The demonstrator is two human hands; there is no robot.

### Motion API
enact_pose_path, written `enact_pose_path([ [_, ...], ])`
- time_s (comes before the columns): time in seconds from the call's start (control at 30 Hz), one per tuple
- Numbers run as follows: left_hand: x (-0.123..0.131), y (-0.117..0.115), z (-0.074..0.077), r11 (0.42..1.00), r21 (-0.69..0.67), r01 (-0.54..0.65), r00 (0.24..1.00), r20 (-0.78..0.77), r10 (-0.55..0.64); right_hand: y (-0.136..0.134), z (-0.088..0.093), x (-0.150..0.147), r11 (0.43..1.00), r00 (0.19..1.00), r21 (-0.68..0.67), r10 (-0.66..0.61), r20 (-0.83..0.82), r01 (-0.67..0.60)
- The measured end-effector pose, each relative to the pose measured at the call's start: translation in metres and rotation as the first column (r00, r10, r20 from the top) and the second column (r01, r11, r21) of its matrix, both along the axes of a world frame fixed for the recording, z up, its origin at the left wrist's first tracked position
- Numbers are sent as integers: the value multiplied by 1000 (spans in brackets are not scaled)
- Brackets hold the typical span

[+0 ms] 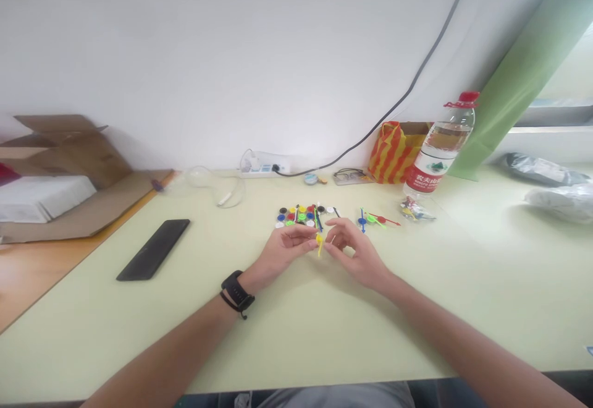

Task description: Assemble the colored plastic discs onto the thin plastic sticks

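Note:
Between the fingertips of my left hand (288, 246) is a small yellow piece with a pointed arm (319, 242). My right hand (354, 252) is beside it with fingers curved and apart, thumb tip close to the yellow piece; whether it touches is hard to tell. Just beyond my left hand lie rows of small coloured discs (302, 217) with some thin arrows among them. Right of these, past my right hand, are a blue arrow piece (362, 221), a green one (372, 218) and a red one (382, 220).
A black phone-like slab (154, 250) lies at left, near cardboard (106, 195). Along the wall stand a power strip (265, 165), a striped bag (393, 154) and a water bottle (438, 151). A clear bag of small parts (417, 209) sits before the bottle.

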State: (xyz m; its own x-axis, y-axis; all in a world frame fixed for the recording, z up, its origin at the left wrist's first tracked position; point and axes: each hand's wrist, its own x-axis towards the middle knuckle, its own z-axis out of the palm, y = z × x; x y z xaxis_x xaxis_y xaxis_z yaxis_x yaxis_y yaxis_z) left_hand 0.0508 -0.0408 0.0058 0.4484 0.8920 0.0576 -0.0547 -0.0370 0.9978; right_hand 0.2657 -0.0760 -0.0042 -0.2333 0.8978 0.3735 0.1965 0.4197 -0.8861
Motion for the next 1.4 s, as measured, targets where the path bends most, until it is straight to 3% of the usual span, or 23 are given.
enact_pose_path([
  [0.3, 1, 2, -2, 999, 23, -25, 1000, 13, 24, -3, 2, 3, 997, 996, -20, -72, -55, 71],
  [0.43, 1, 2, -2, 998, 30, -54, 999, 10, 53, 1, 7, 10, 989, 1000, -145, 16, 2, -16],
  [0.5, 1, 1, -1, 997, 36, -70, 998, 6, 70, 4, 8, 13, 985, 1000, -170, -19, 6, 19],
  [0.6, 2, 0, 0, 997, 36, -67, 998, 19, 66, 5, 8, 12, 990, 997, -115, -79, 7, 79],
  [0.83, 1, 0, 0, 1000, 16, 8, 1000, 17, -8, -1, 3, 0, 999, 999, -21, 48, 0, -48],
  [1.07, 0, 1, 0, 1000, 10, -11, 999, 32, 10, 0, 0, 3, 999, 998, -1, 34, 57, -34],
  [1.27, 0, 2, -1, 999, 24, -39, 998, 50, 38, 0, -2, 2, 998, 998, -61, -37, -43, 34],
  [1.4, 1, 3, -4, 996, 30, -79, 995, 64, 77, 0, 4, 7, 990, 998, -125, 64, 30, -59],
])
